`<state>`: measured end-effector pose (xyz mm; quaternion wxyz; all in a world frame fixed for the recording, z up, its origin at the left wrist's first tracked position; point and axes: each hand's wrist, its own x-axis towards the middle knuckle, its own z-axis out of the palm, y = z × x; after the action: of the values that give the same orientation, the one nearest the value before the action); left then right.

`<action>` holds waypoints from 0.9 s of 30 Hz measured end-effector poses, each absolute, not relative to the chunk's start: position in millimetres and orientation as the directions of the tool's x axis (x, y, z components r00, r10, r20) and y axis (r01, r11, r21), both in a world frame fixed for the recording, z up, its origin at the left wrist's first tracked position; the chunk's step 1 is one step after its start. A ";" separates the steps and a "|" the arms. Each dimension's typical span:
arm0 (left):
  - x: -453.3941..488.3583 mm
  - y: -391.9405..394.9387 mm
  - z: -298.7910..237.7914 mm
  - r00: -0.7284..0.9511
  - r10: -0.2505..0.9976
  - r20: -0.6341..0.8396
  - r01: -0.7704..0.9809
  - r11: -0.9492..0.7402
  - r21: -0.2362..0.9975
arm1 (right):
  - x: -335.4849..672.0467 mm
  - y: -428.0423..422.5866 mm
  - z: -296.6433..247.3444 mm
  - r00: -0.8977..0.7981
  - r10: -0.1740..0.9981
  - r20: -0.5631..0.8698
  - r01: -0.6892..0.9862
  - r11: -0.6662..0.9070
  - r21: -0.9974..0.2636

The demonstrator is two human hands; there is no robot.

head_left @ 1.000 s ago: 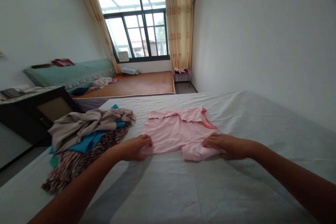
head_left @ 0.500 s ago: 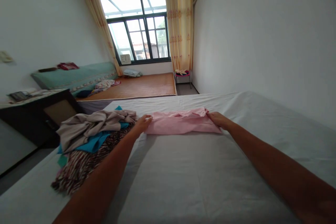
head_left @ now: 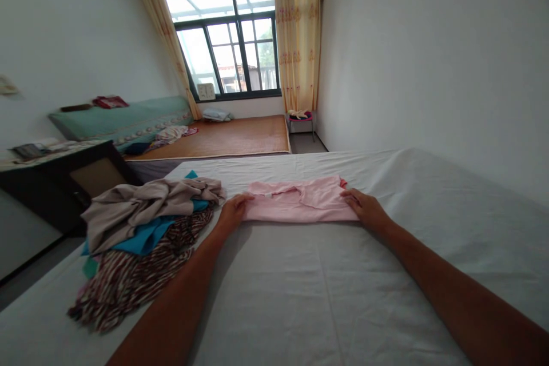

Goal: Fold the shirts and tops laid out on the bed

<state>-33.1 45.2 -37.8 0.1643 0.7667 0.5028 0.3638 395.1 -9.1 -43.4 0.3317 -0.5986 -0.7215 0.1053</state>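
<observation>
A pink shirt point(head_left: 295, 209) lies folded into a wide flat strip on the white bed sheet point(head_left: 278, 291), its neckline facing up. My left hand point(head_left: 235, 209) pinches the shirt's left end between thumb and fingers. At the opposite end, my right hand point(head_left: 364, 206) has its thumb and fingers closed on the edge. A small patch of red shows by the shirt's upper right corner.
To the left is a heap of clothes: a beige garment point(head_left: 141, 206), a blue one point(head_left: 150, 235) and a striped brown one point(head_left: 128, 277). A dark cabinet point(head_left: 60, 183) stands beside the bed. Beyond is another bed point(head_left: 240, 134) under the window.
The shirt's upper layer has been laid flatter, so its neckline now shows. My right hand has moved slightly down along the right end. The left hand keeps its hold.
</observation>
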 end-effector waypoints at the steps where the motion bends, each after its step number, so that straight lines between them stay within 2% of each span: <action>1: -31.7 46.0 -38.3 0.223 0.895 0.386 0.687 -0.426 0.589 | 397.2 -8.3 -43.6 -0.062 0.938 0.342 0.795 0.254 -0.551; 4: -29.9 44.2 -39.9 0.248 0.928 0.278 0.826 -0.353 0.440 | 404.4 -8.4 -46.7 -0.107 0.944 0.312 0.803 0.268 -0.533; 7: -30.8 37.8 -38.8 0.259 0.947 0.189 0.912 -0.304 0.273 | 409.1 -9.7 -51.9 -0.115 0.923 0.367 0.823 0.295 -0.484; 12: -32.9 33.8 -34.6 0.060 0.945 0.321 0.987 -0.103 0.120 | 413.9 -4.6 -53.3 -0.064 0.843 0.534 0.828 0.344 -0.443; 14: -31.6 37.6 -36.0 -0.002 0.956 0.294 0.995 -0.027 0.093 | 415.1 -1.3 -53.0 -0.032 0.813 0.581 0.806 0.365 -0.466; 18: -22.1 50.2 -37.6 -0.032 0.984 0.173 0.995 0.014 0.100 | 416.8 1.6 -57.1 -0.027 0.788 0.615 0.793 0.392 -0.467; 27: 9.1 76.0 -21.7 -0.183 0.979 0.090 0.978 0.173 0.114 | 431.8 -3.3 -58.4 -0.056 0.813 0.580 0.828 0.363 -0.428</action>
<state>9.1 76.0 -21.7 0.0019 0.6390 0.7658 0.0729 431.8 -3.3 -58.4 0.3917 -0.5643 -0.7267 -0.0095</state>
